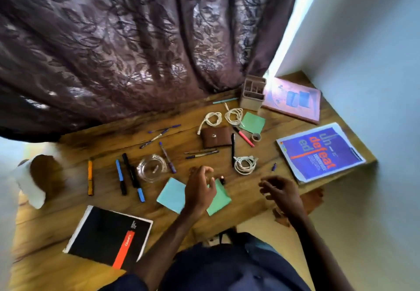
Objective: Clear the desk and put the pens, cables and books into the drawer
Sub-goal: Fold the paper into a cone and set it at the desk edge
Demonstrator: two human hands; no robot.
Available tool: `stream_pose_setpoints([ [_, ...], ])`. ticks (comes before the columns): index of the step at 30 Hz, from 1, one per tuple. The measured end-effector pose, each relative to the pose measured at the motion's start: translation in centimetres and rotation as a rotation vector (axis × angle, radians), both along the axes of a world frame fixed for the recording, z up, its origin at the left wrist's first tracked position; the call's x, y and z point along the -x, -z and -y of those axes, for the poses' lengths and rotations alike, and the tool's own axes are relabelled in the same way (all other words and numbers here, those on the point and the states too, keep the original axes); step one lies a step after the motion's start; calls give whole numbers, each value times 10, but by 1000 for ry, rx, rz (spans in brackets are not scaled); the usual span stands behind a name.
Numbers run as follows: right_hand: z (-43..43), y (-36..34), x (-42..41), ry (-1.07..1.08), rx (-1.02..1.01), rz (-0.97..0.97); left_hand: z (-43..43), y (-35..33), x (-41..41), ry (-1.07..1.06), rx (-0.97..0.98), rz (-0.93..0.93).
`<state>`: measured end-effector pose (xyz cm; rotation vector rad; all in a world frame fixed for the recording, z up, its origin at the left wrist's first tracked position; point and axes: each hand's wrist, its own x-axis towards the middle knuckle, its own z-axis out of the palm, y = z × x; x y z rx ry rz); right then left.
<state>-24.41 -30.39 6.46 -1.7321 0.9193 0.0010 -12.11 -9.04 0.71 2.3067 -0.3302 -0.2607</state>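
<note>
Head view: left hand [201,186], right hand [279,190] hover above desk [102,140], fingers loosely curled, holding nothing. Blue pen [118,172], white coiled cable [244,165], black book [106,238] scattered there; drawer unseen. Risk: careless reach knocks glass ashtray [152,168]; white coiled cable uncoils when lifted.

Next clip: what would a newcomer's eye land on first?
The blue book with red lettering at the right edge of the desk stands out most, then the black book with an orange stripe at near left. Between them the left hand and right hand hover empty amid pens and coiled white cables.
</note>
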Motion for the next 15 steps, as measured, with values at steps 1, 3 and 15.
stream_pose_setpoints([
  [1,8,-3,15,71,-20,6,10,-2,8,34,30,-15],
  [3,26,-8,45,179,-55,11,34,-8,25,99,115,-36],
  [15,180,72,168,604,-700,2,182,7,160,156,407,-880],
])
